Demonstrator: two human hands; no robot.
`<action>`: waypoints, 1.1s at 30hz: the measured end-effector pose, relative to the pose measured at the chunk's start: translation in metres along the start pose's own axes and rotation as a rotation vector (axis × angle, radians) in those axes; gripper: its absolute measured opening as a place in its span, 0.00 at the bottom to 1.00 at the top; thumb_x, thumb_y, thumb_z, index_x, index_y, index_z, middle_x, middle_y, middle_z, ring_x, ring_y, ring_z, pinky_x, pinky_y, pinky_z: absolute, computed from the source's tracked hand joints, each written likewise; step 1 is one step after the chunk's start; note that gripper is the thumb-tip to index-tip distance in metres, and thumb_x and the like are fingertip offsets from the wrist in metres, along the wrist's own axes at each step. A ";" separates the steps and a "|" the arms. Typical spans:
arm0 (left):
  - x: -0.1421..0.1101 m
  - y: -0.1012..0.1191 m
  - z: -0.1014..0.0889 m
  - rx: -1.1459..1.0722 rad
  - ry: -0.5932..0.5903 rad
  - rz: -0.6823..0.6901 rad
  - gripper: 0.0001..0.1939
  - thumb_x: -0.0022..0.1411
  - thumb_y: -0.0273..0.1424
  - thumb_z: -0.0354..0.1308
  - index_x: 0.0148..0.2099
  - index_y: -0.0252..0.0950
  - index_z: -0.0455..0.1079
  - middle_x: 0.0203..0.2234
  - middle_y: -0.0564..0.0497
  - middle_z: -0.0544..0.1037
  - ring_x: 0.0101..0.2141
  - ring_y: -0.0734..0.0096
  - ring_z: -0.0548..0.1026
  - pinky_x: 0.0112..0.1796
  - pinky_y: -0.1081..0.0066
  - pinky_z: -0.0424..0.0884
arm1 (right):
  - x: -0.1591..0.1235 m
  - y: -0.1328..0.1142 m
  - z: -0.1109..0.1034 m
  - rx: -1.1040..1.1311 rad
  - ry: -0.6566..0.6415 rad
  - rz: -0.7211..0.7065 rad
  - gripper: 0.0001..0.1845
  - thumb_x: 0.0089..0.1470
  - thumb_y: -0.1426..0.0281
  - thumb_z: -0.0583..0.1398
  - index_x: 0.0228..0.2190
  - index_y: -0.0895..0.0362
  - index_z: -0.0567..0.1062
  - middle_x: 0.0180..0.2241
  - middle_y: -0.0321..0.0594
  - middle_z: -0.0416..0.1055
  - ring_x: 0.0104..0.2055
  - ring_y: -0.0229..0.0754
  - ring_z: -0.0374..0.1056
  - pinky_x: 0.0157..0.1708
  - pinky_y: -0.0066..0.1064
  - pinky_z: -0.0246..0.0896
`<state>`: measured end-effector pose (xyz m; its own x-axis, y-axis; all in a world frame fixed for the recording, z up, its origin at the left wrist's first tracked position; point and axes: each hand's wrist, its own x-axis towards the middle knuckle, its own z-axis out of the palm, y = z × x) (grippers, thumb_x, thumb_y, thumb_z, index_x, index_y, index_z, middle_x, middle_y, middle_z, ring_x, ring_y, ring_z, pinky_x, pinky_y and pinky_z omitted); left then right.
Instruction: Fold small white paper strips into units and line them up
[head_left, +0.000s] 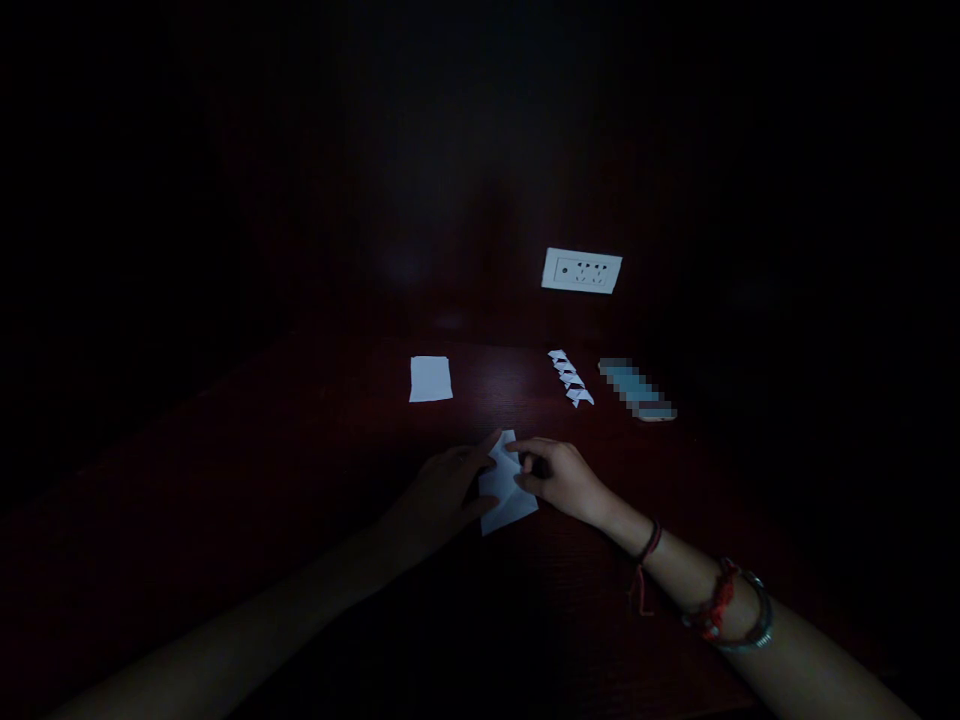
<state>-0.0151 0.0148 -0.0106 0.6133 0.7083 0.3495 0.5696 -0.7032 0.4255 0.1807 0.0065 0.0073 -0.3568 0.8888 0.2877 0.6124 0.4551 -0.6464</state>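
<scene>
A white sheet of paper [504, 497] with crease lines lies on the dark reddish table, narrower at its far end. My left hand [448, 488] rests at its left side, thumb and forefinger spread apart with their tips on the paper. From the right, my right hand [564, 478] touches the same sheet; its forefinger stretches toward the far end, the thumb sits lower at the edge, and the other fingers are curled. Both hands press on the paper rather than pinch it, as far as the dim light shows.
A stack of white paper squares [431, 379] lies farther back on the left. Several small folded paper pieces [571, 378] form a row at back right, beside a phone [637, 389] with a blurred screen. A white wall socket [582, 271] sits behind. The surroundings are very dark.
</scene>
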 end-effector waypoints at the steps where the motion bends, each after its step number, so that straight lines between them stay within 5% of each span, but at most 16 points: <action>1: 0.000 0.001 -0.001 0.012 -0.005 0.006 0.35 0.56 0.33 0.53 0.60 0.42 0.38 0.48 0.48 0.65 0.45 0.64 0.64 0.44 0.62 0.60 | 0.000 0.000 0.000 0.005 -0.004 0.011 0.20 0.42 0.77 0.58 0.42 0.58 0.69 0.26 0.35 0.66 0.27 0.33 0.61 0.30 0.25 0.58; 15: 0.001 0.005 -0.006 0.096 -0.045 0.005 0.34 0.57 0.36 0.50 0.61 0.39 0.36 0.46 0.46 0.66 0.46 0.59 0.63 0.43 0.60 0.60 | 0.001 -0.004 0.004 0.069 0.016 -0.057 0.31 0.46 0.75 0.54 0.53 0.56 0.53 0.33 0.38 0.66 0.27 0.32 0.62 0.27 0.25 0.60; 24: 0.000 0.004 -0.005 0.163 -0.057 0.010 0.35 0.57 0.35 0.51 0.61 0.40 0.36 0.46 0.46 0.66 0.47 0.56 0.61 0.43 0.56 0.59 | 0.019 -0.001 0.009 0.020 0.145 0.094 0.19 0.45 0.75 0.54 0.43 0.60 0.66 0.25 0.35 0.67 0.24 0.32 0.62 0.26 0.24 0.59; 33: 0.000 0.005 -0.004 0.178 -0.044 -0.020 0.34 0.57 0.35 0.50 0.61 0.38 0.37 0.48 0.47 0.65 0.47 0.60 0.63 0.44 0.60 0.59 | 0.017 -0.007 0.004 -0.041 0.096 0.001 0.17 0.48 0.78 0.49 0.39 0.56 0.70 0.33 0.37 0.71 0.31 0.34 0.66 0.32 0.24 0.58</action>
<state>-0.0140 0.0112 -0.0053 0.6216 0.7219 0.3042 0.6678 -0.6913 0.2760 0.1678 0.0179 0.0142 -0.2884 0.8895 0.3545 0.6415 0.4543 -0.6181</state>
